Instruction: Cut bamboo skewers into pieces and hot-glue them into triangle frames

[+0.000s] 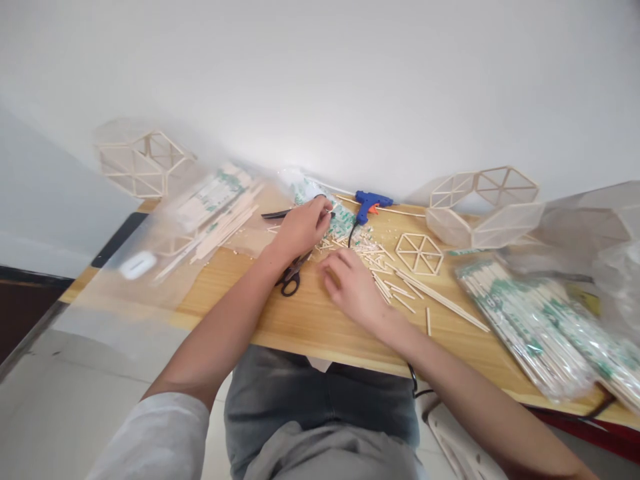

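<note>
My left hand [306,225] is over the pile of offcuts at the back of the table, its fingertips pinched together. Whatever they hold is too small to make out. Just below its wrist, black-handled scissors [290,283] lie partly hidden. Loosely bent and a little apart, the fingers of my right hand [353,283] hover low over the wood, with no object visible in them. Short cut wooden sticks [383,287] are scattered beside that hand. Behind both hands lies a crumpled green-printed plastic wrapper [343,220].
A blue glue gun [370,203] rests near the wall, its cord running forward. A flat hexagonal stick frame [419,253] lies to the right, before a panelled stick structure [483,207]. Bagged sticks [530,327] occupy the right side. Another structure [145,163] and a white case [137,265] are left.
</note>
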`<state>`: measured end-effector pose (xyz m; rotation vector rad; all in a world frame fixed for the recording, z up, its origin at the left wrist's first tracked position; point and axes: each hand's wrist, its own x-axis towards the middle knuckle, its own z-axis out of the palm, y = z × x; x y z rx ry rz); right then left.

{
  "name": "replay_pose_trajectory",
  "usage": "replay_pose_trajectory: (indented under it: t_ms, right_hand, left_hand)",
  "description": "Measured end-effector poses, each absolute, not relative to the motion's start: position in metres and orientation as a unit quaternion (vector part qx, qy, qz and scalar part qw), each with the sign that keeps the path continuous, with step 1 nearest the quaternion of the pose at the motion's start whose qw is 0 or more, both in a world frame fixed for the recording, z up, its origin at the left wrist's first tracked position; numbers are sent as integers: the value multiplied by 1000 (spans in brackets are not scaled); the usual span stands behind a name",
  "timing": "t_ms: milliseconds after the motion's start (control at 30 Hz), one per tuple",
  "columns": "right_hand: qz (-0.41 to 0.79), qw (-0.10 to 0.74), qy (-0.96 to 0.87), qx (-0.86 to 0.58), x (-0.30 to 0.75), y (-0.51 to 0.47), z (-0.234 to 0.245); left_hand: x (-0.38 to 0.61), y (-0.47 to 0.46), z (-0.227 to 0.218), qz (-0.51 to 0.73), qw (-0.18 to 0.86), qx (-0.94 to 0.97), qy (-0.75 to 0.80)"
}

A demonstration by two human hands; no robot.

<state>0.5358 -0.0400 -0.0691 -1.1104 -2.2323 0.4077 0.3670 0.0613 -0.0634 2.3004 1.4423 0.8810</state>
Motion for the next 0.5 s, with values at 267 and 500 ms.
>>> replay_pose_trajectory:
  t_ms: [267, 500]
  right_hand:
    - [61, 331, -787, -517, 623, 19, -46]
    - [9, 336, -763, -552, 648, 18, -68]
  left_hand:
    - [365, 64, -71, 293, 123, 820, 476]
    - [372, 56, -67, 279, 97, 850, 436]
